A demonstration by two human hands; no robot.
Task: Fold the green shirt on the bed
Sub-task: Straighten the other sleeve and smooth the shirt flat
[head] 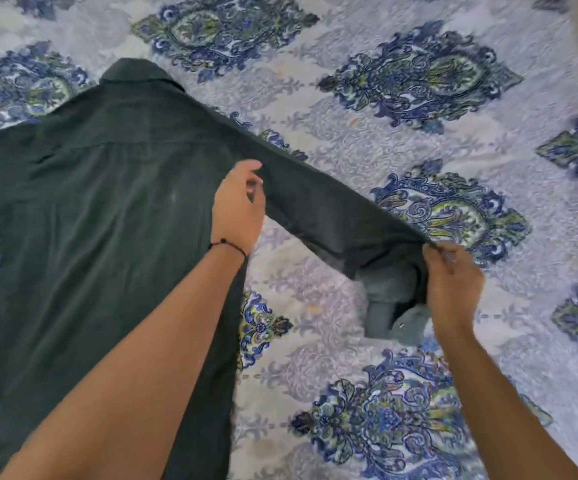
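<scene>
dark green long-sleeved collared shirt (100, 216) face-down on blue paisley bedspread (367, 140) | right hand (454, 282) pinching lifted sleeve (332, 216) near cuff | left hand (237, 209) gripping sleeve's shoulder end | risk: uneven pull (body unpinned) dragging shirt askew

Premises: a home bedroom. Evidence: a bed (367, 140) fills the whole view, its surface covered by a pale lavender-grey bedsheet (488, 341) printed with repeating blue and green paisley medallions (422, 72). The fabric lies soft and slightly rumpled. A dark green shirt (100, 220), collar away from the viewer, is spread on it, domestic laundry rather than shop stock.
</scene>
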